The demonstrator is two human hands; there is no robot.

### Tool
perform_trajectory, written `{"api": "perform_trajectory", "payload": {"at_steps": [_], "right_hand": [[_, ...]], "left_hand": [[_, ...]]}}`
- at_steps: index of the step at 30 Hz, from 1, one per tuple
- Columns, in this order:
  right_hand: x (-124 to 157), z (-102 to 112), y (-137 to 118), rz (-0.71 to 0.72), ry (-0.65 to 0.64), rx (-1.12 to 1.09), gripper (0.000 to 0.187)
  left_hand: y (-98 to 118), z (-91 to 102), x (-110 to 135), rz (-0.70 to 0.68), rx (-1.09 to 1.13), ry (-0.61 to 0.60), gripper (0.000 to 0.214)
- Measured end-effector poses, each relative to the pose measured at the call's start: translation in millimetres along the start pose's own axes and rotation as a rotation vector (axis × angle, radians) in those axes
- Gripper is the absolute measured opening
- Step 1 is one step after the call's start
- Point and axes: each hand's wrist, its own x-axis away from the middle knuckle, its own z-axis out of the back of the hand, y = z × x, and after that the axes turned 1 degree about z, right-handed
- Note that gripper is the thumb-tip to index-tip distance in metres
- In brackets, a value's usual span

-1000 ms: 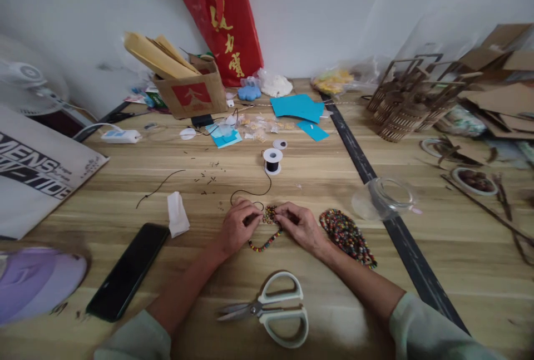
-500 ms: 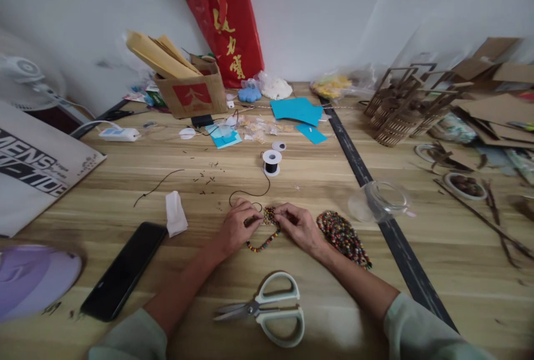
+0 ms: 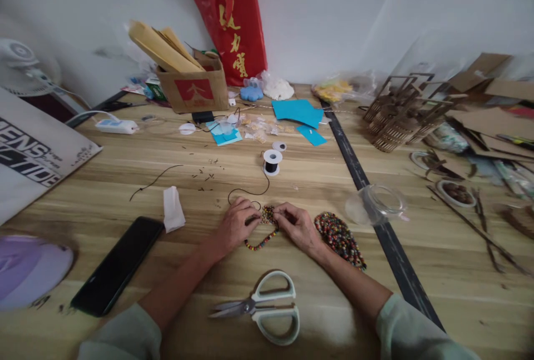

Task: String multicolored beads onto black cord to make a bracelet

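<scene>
Bench work, both bare hands low over a wood-grain table (image 3: 187, 315). Left hand (image 3: 237, 225) and right hand (image 3: 297, 228) face each other across a small cluster of multicoloured beads (image 3: 267, 216), near the table's middle. Each hand has thumb and fingertips drawn close together at the cluster's edge; whether either pinches a bead or a cord end is too small to tell. A short beaded strand (image 3: 262, 246) curves below the cluster, from under the left hand up towards the right fingertips. Black cord (image 3: 250, 191) snakes from the spool (image 3: 272, 163) down to the left hand. Main risk, as I judge it: beads scattering — they look small and round, and a nudge from either fingertip could set them rolling. Second: beads slipping from the strand if an end is unknotted; no knot can be made out at this size. The cord's slack loop lies just beside the left hand and could catch a finger, dragging spool or strand. Larger heap of strung beads (image 3: 340, 240) sits just beyond the right wrist; a sideways sweep might snag it. Scissors (image 3: 261, 307) lie nearer the body, blades slightly parted, between the forearms — a careless elbow could shift them.
</scene>
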Motion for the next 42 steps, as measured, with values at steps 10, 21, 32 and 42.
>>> {"api": "perform_trajectory", "payload": {"at_steps": [10, 21, 32, 42], "right_hand": [[2, 2, -6, 0.022, -0.052, 0.040, 0.027], [5, 3, -5, 0.162, -0.181, 0.098, 0.018], [5, 2, -8, 0.240, -0.205, 0.163, 0.017], [4, 2, -8, 0.261, -0.211, 0.157, 0.017]], "left_hand": [[6, 6.6, -2, 0.089, 0.265, 0.118, 0.005], [8, 9.4, 0, 0.142, 0.576, 0.032, 0.003], [10, 9.0, -1, 0.141, 0.602, -0.028, 0.005], [12, 9.5, -1, 0.149, 0.604, -0.046, 0.004]]}}
